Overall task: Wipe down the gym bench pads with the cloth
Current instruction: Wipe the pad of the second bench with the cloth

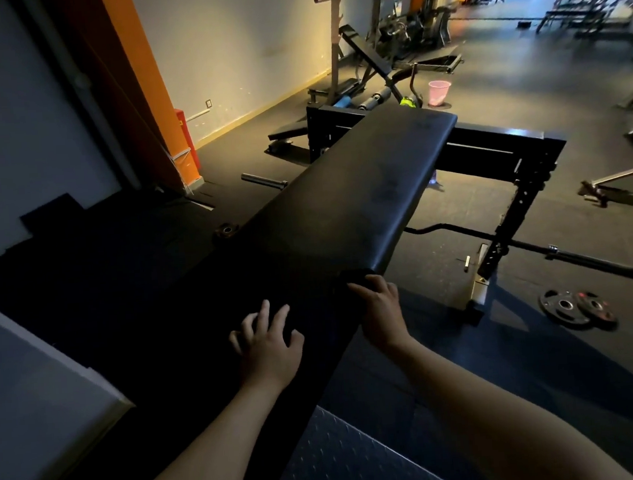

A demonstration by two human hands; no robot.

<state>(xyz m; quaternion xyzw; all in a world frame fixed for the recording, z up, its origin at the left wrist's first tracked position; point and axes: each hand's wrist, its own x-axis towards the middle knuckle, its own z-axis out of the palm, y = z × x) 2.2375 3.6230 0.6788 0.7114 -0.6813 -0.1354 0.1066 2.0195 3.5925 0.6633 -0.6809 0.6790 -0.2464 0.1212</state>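
A long black bench pad [360, 184] runs from the lower left up to the right, its near half in deep shadow. My left hand [268, 346] lies flat on the near part of the pad with its fingers spread and nothing in it. At the pad's right edge my right hand [380, 314] curls its fingers over a small dark bunched lump that looks like the cloth [351, 275], pressed against the pad's side. The cloth is black and hard to tell from the pad.
A black rack frame [507, 144] stands behind and to the right of the bench. On the floor at right lie a barbell [571, 255] and weight plates [574, 306]. A pink bin [438, 92] stands farther back. A studded platform [341, 459] lies below me.
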